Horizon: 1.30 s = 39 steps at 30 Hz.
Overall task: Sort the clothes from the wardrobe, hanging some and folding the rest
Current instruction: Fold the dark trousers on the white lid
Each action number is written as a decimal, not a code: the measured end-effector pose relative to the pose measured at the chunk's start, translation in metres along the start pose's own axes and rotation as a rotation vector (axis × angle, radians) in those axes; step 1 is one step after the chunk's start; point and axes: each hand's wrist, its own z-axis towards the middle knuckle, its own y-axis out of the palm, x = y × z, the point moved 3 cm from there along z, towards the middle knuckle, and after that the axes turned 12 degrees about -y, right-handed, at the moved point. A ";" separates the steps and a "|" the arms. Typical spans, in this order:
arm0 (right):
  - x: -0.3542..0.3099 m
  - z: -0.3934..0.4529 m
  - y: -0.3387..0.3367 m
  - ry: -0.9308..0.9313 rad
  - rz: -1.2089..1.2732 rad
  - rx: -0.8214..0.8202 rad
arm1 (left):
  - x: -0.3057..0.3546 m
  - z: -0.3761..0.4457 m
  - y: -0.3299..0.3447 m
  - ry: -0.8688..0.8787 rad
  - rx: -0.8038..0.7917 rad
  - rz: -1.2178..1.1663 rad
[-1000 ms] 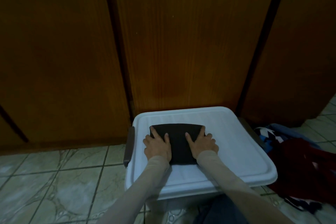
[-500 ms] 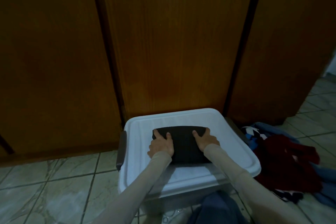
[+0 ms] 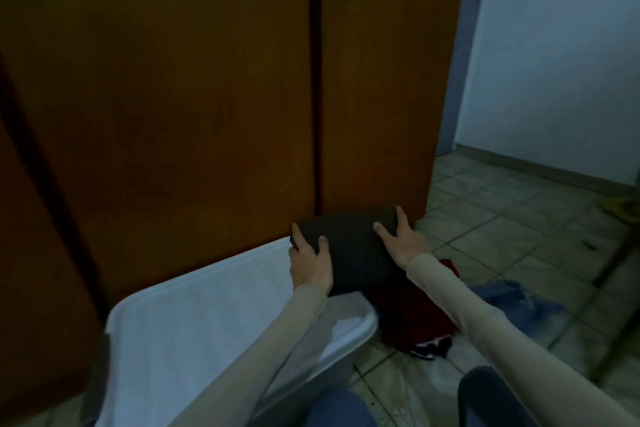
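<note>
We hold the folded black garment [image 3: 349,246] between our 2 hands, left hand [image 3: 310,262] and right hand [image 3: 401,243] gripping its short ends, its long axis running left-right, lifted past the white bin lid's [image 3: 207,322] right edge above the red garment [image 3: 419,315].

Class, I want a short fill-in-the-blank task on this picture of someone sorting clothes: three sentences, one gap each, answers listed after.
1. The folded dark garment is held by ____ hands: the left hand and the right hand.
2. The storage box lid is ____ in colour.
3. The red garment lies on the tiled ____.

Missing words: two (both); white; floor
</note>
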 end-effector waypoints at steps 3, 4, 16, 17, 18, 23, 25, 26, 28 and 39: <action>0.019 -0.004 -0.061 -0.022 0.051 0.133 | 0.042 -0.017 0.040 0.085 -0.100 -0.012; 0.025 -0.007 -0.083 -0.032 0.064 0.172 | 0.056 -0.024 0.054 0.106 -0.138 -0.017; 0.140 -0.102 -0.379 0.008 -0.067 0.674 | 0.246 -0.189 0.262 0.521 -0.625 -0.076; 0.153 -0.113 -0.403 0.020 -0.083 0.692 | 0.256 -0.209 0.282 0.542 -0.680 -0.084; 0.165 -0.124 -0.425 0.036 -0.100 0.710 | 0.265 -0.226 0.301 0.561 -0.724 -0.087; 0.227 -0.166 -0.511 0.133 -0.209 0.831 | 0.293 -0.303 0.386 0.598 -0.859 -0.079; 0.250 -0.178 -0.533 0.158 -0.200 0.861 | 0.298 -0.324 0.412 0.603 -0.900 -0.057; 0.260 -0.182 -0.541 0.179 -0.202 0.864 | 0.300 -0.333 0.425 0.600 -0.921 -0.045; 0.279 -0.189 -0.555 0.210 -0.216 0.866 | 0.302 -0.347 0.447 0.603 -0.954 -0.023; 0.362 -0.193 -0.584 0.284 -0.228 0.879 | 0.303 -0.380 0.526 0.661 -0.983 0.121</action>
